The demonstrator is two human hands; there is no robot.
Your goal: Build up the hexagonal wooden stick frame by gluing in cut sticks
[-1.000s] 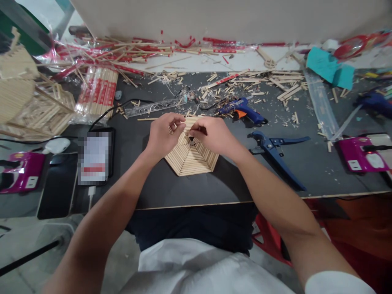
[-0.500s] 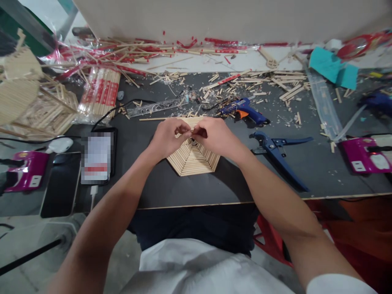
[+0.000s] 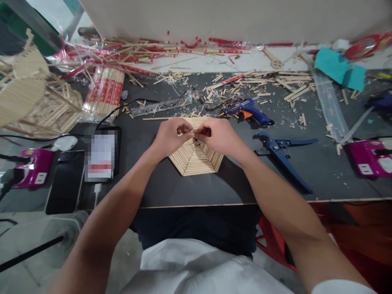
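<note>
A panel of pale wooden sticks [image 3: 199, 161], laid in rings around a small dark opening, lies on the dark desk [image 3: 190, 196] right in front of the person. The left hand [image 3: 172, 136] is over the panel's left side and the right hand [image 3: 221, 134] over its right side; the fingers of both are drawn in narrow, their tips nearly meeting just beyond the opening, but I cannot tell whether they pinch a small piece. A long stick [image 3: 153, 119] juts out behind the panel to its left, with a clear ruler [image 3: 161, 107] farther behind. To the panel's right lies a blue cutter [image 3: 288, 169], and behind it to the right, a blue glue gun [image 3: 254, 112]. Well left of the panel is a phone with a lit screen [image 3: 101, 151]
</note>
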